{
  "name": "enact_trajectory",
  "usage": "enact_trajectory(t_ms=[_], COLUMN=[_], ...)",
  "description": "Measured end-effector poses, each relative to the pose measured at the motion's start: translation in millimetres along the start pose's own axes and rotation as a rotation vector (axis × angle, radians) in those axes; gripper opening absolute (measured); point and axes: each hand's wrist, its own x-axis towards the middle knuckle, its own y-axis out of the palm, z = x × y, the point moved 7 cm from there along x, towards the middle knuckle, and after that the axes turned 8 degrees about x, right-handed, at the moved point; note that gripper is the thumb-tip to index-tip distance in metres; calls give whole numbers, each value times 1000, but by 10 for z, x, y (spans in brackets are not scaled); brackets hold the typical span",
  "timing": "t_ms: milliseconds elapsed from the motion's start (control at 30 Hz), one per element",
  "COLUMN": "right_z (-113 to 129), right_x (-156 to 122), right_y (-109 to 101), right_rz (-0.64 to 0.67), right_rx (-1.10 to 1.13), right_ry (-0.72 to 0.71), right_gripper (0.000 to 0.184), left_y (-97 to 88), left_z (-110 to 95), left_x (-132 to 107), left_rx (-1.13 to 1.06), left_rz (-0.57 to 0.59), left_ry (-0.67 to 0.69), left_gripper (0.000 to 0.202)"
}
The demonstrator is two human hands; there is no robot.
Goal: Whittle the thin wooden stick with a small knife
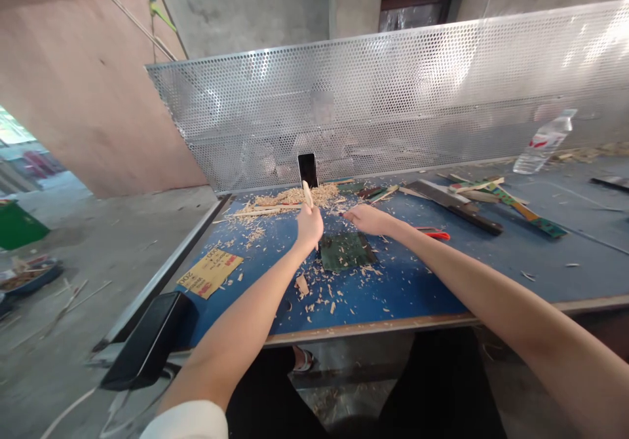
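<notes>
My left hand (309,227) is closed around a pale carved piece of wood (307,194), which stands up above the fist. To its right, my right hand (367,219) is closed, fingers curled toward the left hand. A small dark tip shows at its fingertips, too small to name. Below both hands lies a dark green sheet (344,253) strewn with shavings. A red-handled cutter (434,233) rests just beyond my right wrist. Loose wood shavings (322,194) are heaped behind my left hand, near a phone (307,169) propped upright.
Yellow sandpaper (210,272) lies on the blue table (413,292) at left, near a black box-shaped object (146,341). To the right are a dark-handled saw (457,211), painted wood strips (528,215) and a tilted plastic bottle (544,143). A perforated metal screen (373,98) borders the back.
</notes>
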Motion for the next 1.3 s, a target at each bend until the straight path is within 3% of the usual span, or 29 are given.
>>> enact_trajectory(t_ms=[33, 100, 200, 300, 433, 767, 1000, 1300], right_z=[23, 72, 118, 171, 273, 303, 324, 247], right_x=[-13, -48, -101, -115, -96, -54, -84, -106], right_y=[11, -34, -147, -168, -126, -81, -134, -183], right_rz=[-17, -117, -305, -392, -386, -344, -353, -355], right_rx=[60, 240, 517, 623, 649, 530, 541, 488], right_ry=[-24, -67, -81, -58, -112, -145, -167, -122], right_gripper=[48, 51, 51, 46, 36, 30, 24, 26], left_y=[-146, -256, -131, 87, 268, 232, 261, 261], left_z=[-66, -129, -106, -106, -104, -65, -116, -127], left_x=[14, 4, -47, -155, -240, -192, -203, -182], left_rx=[86, 226, 317, 316, 387, 384, 506, 515], left_rz=[-161, -261, -134, -26, 49, 71, 82, 128], left_ry=[107, 219, 263, 350, 423, 367, 413, 373], left_gripper=[23, 24, 19, 22, 23, 23, 19, 21])
